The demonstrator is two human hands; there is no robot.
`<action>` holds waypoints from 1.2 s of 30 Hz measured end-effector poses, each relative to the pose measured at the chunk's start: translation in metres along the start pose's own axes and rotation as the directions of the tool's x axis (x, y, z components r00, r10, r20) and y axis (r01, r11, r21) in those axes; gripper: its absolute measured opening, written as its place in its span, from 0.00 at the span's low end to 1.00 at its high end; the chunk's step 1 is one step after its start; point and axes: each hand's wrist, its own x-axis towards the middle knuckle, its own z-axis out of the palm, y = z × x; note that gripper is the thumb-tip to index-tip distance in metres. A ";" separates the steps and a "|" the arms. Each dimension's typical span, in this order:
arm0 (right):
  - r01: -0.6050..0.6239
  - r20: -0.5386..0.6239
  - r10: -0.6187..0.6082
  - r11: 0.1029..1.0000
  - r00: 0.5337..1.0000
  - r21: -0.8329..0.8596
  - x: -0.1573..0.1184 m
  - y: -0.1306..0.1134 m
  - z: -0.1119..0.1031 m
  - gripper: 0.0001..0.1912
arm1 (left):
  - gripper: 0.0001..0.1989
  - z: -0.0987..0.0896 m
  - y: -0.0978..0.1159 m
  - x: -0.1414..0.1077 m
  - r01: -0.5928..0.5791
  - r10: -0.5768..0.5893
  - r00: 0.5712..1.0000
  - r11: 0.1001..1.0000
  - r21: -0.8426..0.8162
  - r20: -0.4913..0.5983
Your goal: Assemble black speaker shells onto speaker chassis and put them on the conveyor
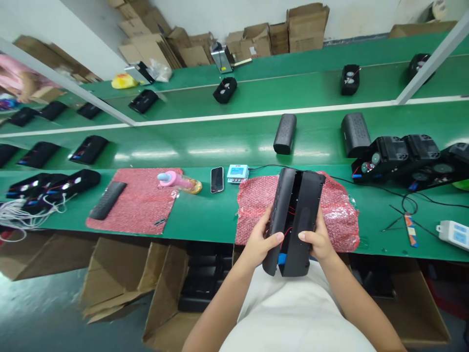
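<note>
Two halves of a black speaker housing [307,210] are held up in front of my body, over the near edge of a pink bubble-wrap mat [340,220]. My left hand [259,240] grips the left half, thumb on its front. The right half is in my right hand [319,236], with that thumb pressed near its inner edge. A narrow gap runs between the halves; thin red wires and a blue piece show inside it. Behind the mat sits a small light-blue device [238,173] with a black cable.
A phone [217,179] and a pink bottle [179,181] lie left of the mat. Open black housings [388,156] stand at the right, near a white device [454,233]. White cables [16,215] are bunched far left. Cardboard boxes [113,266] stand below the table edge.
</note>
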 end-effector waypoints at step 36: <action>0.152 0.066 -0.148 0.986 0.987 -0.069 -0.007 -0.041 -0.012 0.54 | 0.43 0.040 0.006 0.001 -0.199 0.221 0.970 0.962 0.188 -0.104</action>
